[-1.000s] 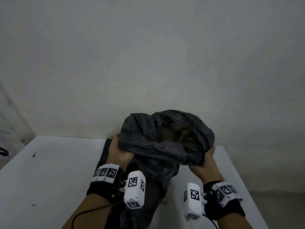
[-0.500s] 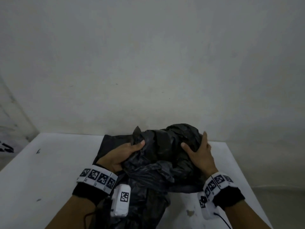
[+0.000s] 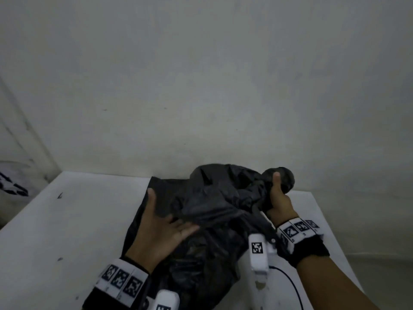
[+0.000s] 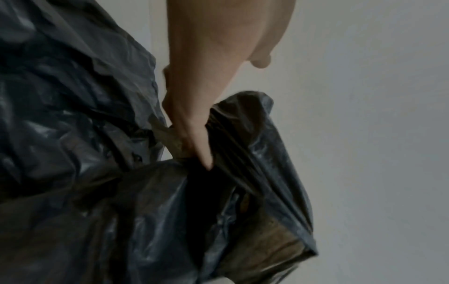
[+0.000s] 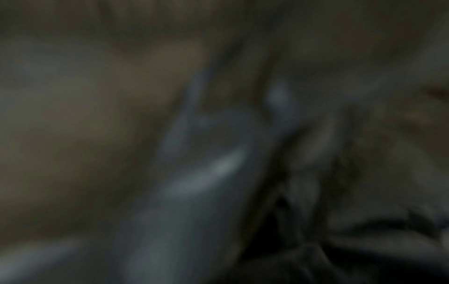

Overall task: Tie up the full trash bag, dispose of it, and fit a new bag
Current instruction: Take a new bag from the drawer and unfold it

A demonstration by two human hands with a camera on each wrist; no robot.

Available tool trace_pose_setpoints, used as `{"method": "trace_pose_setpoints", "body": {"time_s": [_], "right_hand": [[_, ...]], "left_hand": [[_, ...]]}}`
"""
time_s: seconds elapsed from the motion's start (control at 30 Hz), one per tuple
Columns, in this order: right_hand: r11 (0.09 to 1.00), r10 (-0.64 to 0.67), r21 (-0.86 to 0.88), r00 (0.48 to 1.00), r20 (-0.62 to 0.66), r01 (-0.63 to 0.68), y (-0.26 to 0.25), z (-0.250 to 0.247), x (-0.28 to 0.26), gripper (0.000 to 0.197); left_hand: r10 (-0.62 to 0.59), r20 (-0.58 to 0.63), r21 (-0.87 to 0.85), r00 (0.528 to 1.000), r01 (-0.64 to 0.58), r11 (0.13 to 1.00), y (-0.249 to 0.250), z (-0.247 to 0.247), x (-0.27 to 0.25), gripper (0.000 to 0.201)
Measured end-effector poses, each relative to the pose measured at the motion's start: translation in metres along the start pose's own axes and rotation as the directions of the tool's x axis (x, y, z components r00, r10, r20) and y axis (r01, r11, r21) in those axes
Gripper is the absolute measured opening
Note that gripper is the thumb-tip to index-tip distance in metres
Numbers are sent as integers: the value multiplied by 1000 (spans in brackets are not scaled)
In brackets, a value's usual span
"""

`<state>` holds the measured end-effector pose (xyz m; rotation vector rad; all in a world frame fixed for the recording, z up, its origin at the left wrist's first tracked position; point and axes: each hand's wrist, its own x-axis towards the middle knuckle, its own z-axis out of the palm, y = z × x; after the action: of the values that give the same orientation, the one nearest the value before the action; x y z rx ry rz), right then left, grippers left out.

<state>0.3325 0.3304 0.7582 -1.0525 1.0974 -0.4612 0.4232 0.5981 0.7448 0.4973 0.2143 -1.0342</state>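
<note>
On the white tabletop (image 3: 67,231), against the pale wall (image 3: 201,74), lay the black trash bag (image 3: 207,209). Its plastic was thin, glossy and full of wrinkles, and the body of the bag was slumped and rather flat, reaching from the near edge of the tabletop almost to the wall. The left hand (image 3: 164,229) rested on the left side of the bag with straight, spread fingers, the palm turned partly upward under a fold of plastic. The right hand (image 3: 278,199) was closed as a fist around the gathered neck of the bag at its far right end, thumb pointing up, and a small bunch of plastic stood out above the fist. From the left wrist view the bag (image 4: 97,173) filled the left half of the picture, and the fingers (image 4: 192,132) of the left hand lay on its folds. The right wrist view was dark and blurred, showing only plastic very near.

To the left of the bag the tabletop had wide open room with a few small dark marks. On the right, the tabletop edge ran just beside the right wrist.
</note>
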Motion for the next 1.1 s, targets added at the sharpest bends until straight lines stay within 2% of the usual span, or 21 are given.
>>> {"method": "trace_pose_setpoints", "body": {"time_s": [0.03, 0.07, 0.13, 0.2, 0.27, 0.37, 0.47, 0.5, 0.57, 0.6, 0.63, 0.7, 0.73, 0.8, 0.83, 0.87, 0.9, 0.97, 1.03, 1.07, 1.1], "right_hand": [[998, -9, 57, 1000, -10, 10, -5, 3, -5, 89], [993, -33, 114, 999, -15, 35, -9, 6, -9, 87], [973, -123, 194, 992, -9, 122, -13, 15, -18, 77], [965, -216, 152, 976, 0, 214, -11, 22, -29, 62], [958, -277, 84, 961, 17, 274, -4, 28, -37, 54], [939, -344, 14, 937, 61, 344, 10, 32, -52, 59], [927, -372, -1, 924, 89, 374, 19, 35, -61, 48], [938, -345, -4, 935, 87, 346, 18, 35, -61, 47], [975, -219, 69, 969, 111, 212, 12, 29, -55, 69], [980, -153, 154, 976, 155, 129, 5, 26, -50, 86], [967, -122, 246, 972, 201, 70, -5, 21, -45, 95], [904, -157, 426, 954, 256, 34, -31, 9, -38, 87], [859, -186, 512, 945, 270, 23, -48, 1, -37, 82], [760, -268, 648, 932, 242, 50, -78, -17, -39, 77], [722, -318, 689, 918, 238, 71, -89, -26, -43, 75], [700, -368, 707, 899, 237, 101, -94, -33, -46, 75], [697, -405, 706, 881, 245, 124, -96, -39, -50, 75], [748, -409, 644, 874, 261, 158, -86, -45, -52, 79], [802, -380, 575, 881, 281, 162, -68, -51, -47, 77], [824, -361, 542, 892, 271, 168, -59, -55, -42, 73], [842, -341, 509, 906, 249, 177, -50, -61, -37, 66]], "left_hand": [[65, -32, -20, 997, -65, 998, 4, 1, 1, 107], [118, -54, 50, 992, -115, 992, 6, 7, 0, 105], [155, -64, 299, 986, -129, 946, 8, 16, 0, 93], [90, -77, 458, 993, -45, 888, 7, 25, 1, 84], [-46, -79, 523, 996, 81, 849, 7, 33, 3, 80], [-273, -17, 465, 962, 250, 849, 8, 43, 7, 78], [-320, 0, 407, 948, 292, 866, 5, 54, 17, 67], [-291, -39, 366, 956, 285, 886, 3, 62, 19, 62], [-170, -143, 353, 975, 210, 912, 0, 74, 27, 49], [-35, -210, 448, 977, 128, 885, 2, 79, 31, 43], [112, -217, 549, 970, 26, 835, 4, 80, 33, 40], [383, -158, 731, 910, -153, 665, 21, 81, 36, 35], [488, -67, 772, 870, -264, 578, 32, 83, 37, 35], [585, 118, 810, 803, -419, 411, 57, 90, 36, 43], [597, 162, 791, 786, -465, 397, 69, 95, 36, 46], [607, 169, 766, 777, -491, 415, 78, 104, 36, 48], [566, 174, 658, 806, -523, 542, 86, 113, 35, 50], [476, 193, 479, 858, -506, 718, 97, 118, 33, 52], [380, 304, 332, 873, -471, 817, 97, 116, 30, 68], [348, 221, 242, 911, -397, 885, 97, 113, 28, 70], [283, 176, 237, 943, -320, 917, 96, 109, 26, 61]]}}
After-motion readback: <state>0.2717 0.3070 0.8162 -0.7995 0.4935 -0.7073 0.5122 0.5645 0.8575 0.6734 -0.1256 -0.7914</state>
